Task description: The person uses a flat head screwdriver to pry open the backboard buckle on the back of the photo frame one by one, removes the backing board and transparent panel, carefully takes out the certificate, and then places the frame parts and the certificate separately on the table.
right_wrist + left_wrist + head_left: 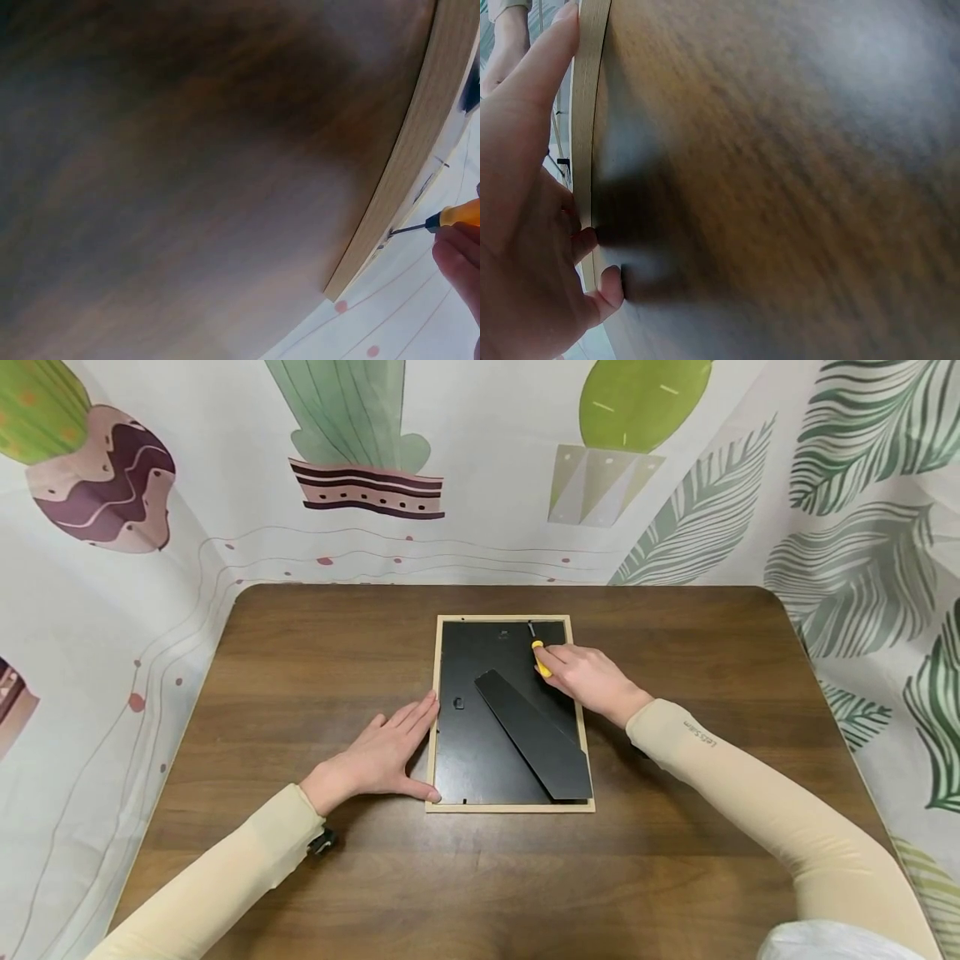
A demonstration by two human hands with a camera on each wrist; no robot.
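Picture frame (510,807), pale and wooden, lies back side up on the brown desk (315,652), near its middle, one short side toward the far edge. Its black backing board (480,760) fills the space within the rim and carries two small hangers, one (503,634) near the top and one (459,702) near the left side. A black support leg (536,739) lies aslant across the board, its narrow end by the middle and its wide end at the lower right corner. Small dark tabs show along the rim, among them one (464,801) at the bottom. Of the two hands, the left hand (386,752) is spread, its fingertips touching the frame's left side and its thumb set well apart on the lower left corner. The right hand (588,677) pinches the yellow handle of a small screwdriver (542,660) above the upper right part of the board; in the right wrist view the thin shaft reaches the rim beside a dark tab, though whether the tip touches the tab I cannot tell. Beige sleeves (750,793) cover both forearms, and a dark object (321,841) shows under the left wrist. Behind the desk hangs white cloth (495,443) printed with potted cacti and leaves.
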